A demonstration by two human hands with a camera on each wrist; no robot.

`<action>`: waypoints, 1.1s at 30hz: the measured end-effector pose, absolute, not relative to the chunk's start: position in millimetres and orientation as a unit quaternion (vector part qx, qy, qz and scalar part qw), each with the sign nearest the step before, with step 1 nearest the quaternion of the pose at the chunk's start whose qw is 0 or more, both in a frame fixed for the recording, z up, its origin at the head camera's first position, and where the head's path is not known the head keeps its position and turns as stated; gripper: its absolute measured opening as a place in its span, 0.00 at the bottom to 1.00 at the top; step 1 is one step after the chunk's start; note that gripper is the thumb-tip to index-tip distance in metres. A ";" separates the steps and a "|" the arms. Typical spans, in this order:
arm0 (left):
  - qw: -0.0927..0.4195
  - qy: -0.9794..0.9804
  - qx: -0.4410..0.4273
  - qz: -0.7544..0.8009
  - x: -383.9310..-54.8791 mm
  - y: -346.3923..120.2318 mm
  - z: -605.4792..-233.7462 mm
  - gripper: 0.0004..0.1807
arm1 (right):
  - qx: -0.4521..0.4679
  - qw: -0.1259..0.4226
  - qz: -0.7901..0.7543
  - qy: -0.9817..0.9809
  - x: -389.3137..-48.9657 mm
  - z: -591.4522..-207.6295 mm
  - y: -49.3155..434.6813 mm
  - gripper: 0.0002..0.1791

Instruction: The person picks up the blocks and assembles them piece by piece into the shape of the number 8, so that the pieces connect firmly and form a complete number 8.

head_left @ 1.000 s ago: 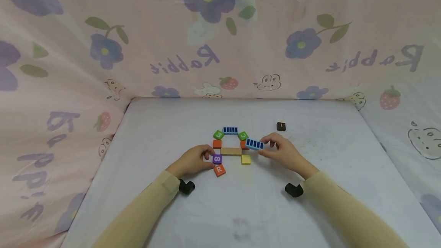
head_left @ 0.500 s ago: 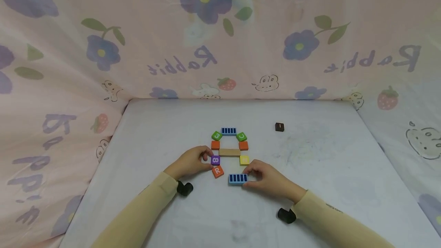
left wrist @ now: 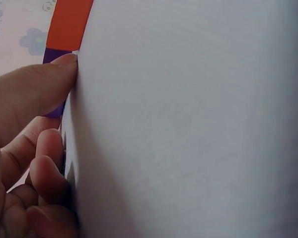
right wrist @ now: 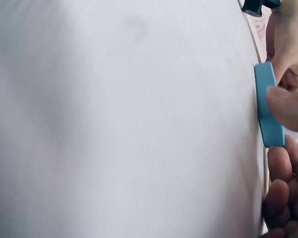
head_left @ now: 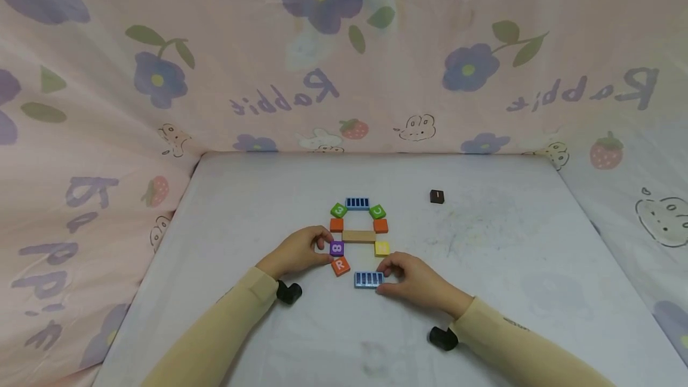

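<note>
In the head view my left hand [head_left: 301,248] pinches a purple block [head_left: 337,248] marked 8 between thumb and finger; the left wrist view shows the thumb across it. Just below lies an orange block [head_left: 341,266] with an R, turned slightly. My right hand [head_left: 419,279] holds a blue block [head_left: 368,280] with dark stripes by its right end, low in front of the other blocks. A yellow block [head_left: 381,248] sits just beyond the right fingers. Seen from the right wrist, the blue block's plain side [right wrist: 266,109] lies under the thumb.
A wooden plank [head_left: 359,236] spans the middle of the layout. Behind it are two orange blocks [head_left: 380,226], green blocks marked 3 [head_left: 338,211] and a curved letter [head_left: 378,211], and another blue striped block [head_left: 357,203]. A dark brown block [head_left: 437,196] lies apart on the white table [head_left: 500,267].
My right hand has carried the blue striped block from beside the right orange block toward the front, then slightly left. The left hand stays at the purple block.
</note>
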State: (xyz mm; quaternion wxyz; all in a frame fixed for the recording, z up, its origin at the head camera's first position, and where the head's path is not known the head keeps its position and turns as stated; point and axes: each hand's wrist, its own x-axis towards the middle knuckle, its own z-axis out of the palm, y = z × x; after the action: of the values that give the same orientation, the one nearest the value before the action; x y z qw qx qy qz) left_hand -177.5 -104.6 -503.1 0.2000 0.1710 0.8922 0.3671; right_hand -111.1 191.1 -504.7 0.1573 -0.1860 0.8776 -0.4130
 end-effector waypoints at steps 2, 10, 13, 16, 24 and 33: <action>0.202 0.892 0.170 0.368 -177.5 -104.5 -503.5 0.20 | -0.180 0.154 -0.413 0.879 -110.5 -505.0 188.0 0.17; 0.206 0.888 0.173 0.372 -178.6 -104.0 -501.7 0.19 | -0.168 0.152 -0.420 0.879 -109.8 -502.7 177.5 0.17; 0.207 0.889 0.171 0.372 -178.5 -104.3 -501.2 0.19 | -0.170 0.152 -0.419 0.879 -110.1 -502.1 176.0 0.16; 0.208 0.889 0.170 0.370 -178.0 -104.7 -501.0 0.19 | -0.172 0.154 -0.421 0.877 -110.6 -502.3 175.2 0.17; 0.211 0.887 0.166 0.377 -176.6 -104.0 -498.7 0.19 | -0.176 0.152 -0.422 0.876 -111.8 -504.9 175.1 0.17; 0.211 0.885 0.170 0.378 -176.5 -104.6 -499.6 0.19 | -0.172 0.152 -0.422 0.877 -111.2 -504.3 175.1 0.17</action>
State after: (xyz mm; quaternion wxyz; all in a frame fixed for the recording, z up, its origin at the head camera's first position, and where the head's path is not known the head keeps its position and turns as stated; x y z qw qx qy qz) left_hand -176.5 -104.6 -499.6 0.2110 0.1701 0.8853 0.3779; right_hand -111.2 175.1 -504.3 0.1525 -0.1721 0.8771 -0.4217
